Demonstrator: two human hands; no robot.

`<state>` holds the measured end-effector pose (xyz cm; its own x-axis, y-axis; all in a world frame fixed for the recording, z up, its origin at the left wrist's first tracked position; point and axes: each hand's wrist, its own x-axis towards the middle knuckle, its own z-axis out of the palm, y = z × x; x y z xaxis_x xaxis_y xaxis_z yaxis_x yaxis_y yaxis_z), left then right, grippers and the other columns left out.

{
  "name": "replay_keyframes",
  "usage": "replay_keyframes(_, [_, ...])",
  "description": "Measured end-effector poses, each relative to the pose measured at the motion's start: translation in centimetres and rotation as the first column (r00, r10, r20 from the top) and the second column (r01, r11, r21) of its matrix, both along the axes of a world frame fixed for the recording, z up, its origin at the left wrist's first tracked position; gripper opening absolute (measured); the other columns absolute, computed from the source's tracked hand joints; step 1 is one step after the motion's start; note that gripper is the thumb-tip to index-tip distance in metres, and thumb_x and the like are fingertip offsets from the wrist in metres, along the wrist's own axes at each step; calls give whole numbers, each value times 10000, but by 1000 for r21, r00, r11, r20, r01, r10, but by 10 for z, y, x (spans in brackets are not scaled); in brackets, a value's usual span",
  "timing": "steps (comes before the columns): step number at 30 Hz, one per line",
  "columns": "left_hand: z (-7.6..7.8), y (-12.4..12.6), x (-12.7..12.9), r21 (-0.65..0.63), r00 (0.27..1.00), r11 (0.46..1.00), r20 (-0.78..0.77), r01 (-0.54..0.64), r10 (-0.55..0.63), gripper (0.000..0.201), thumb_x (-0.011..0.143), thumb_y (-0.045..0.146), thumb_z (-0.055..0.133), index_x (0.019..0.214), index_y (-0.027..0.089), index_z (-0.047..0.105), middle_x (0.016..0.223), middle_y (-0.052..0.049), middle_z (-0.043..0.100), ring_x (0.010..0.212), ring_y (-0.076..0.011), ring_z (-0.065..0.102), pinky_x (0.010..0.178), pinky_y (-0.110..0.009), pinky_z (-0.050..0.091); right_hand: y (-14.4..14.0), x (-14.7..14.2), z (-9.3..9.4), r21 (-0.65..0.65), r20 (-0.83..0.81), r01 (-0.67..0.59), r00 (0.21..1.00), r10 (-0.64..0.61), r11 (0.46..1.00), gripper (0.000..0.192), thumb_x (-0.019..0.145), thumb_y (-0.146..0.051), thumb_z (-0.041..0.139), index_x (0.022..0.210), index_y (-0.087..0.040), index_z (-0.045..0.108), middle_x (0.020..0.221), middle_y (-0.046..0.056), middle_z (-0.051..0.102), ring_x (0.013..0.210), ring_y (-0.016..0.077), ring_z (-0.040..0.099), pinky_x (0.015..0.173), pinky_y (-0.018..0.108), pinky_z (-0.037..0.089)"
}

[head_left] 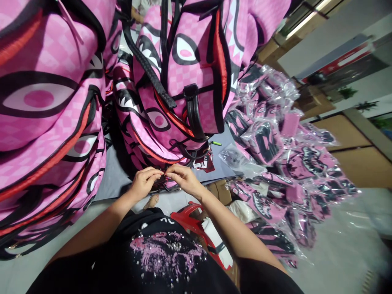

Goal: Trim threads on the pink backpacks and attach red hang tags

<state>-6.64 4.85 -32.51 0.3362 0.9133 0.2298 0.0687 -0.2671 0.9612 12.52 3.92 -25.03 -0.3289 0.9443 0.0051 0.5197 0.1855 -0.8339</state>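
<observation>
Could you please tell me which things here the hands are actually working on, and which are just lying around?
In hand:
left hand
right hand
small dark piece pinched between them

Lying about:
pink bags
wrapped pouches
green pen
red basket

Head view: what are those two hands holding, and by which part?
Both the left hand and right hand pinch something small and dark between their fingertips, just below the pink bag. What it is, and which part is gripped, cannot be told.

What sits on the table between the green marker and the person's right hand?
In the head view, a red, black and white printed tag lies on the grey table between the green marker and the right hand.
</observation>
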Motion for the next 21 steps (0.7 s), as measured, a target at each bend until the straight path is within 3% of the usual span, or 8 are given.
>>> replay_keyframes(3, [-3,0,-5,19,998,999,-53,30,-29,231,943,254,533,965,195,755,889,-42,729,803,-125,667,755,-236,515,1,0,1,113,148,-103,985,86,988,223,966,-295,523,857,-191,688,787,36,658,738,155,613,716,277,496])
replay_keyframes(7, [-5,-1,-7,37,992,998,-117,52,-48,236,950,268,529,954,195,754,929,-50,731,840,-136,674,781,-245,512,0,-2,0,195,256,-161,961,109,967,174,946,-174,509,901,-186,677,794,44,652,743,164,615,712,269,487])
replay_keyframes(21, [-4,5,-7,34,956,992,-272,123,-109,231,958,290,525,962,215,742,946,-28,723,834,-134,658,763,-245,484,-3,-2,-5,225,328,-163,941,83,961,163,931,-115,504,912,-182,651,810,42,628,751,167,593,693,263,459])
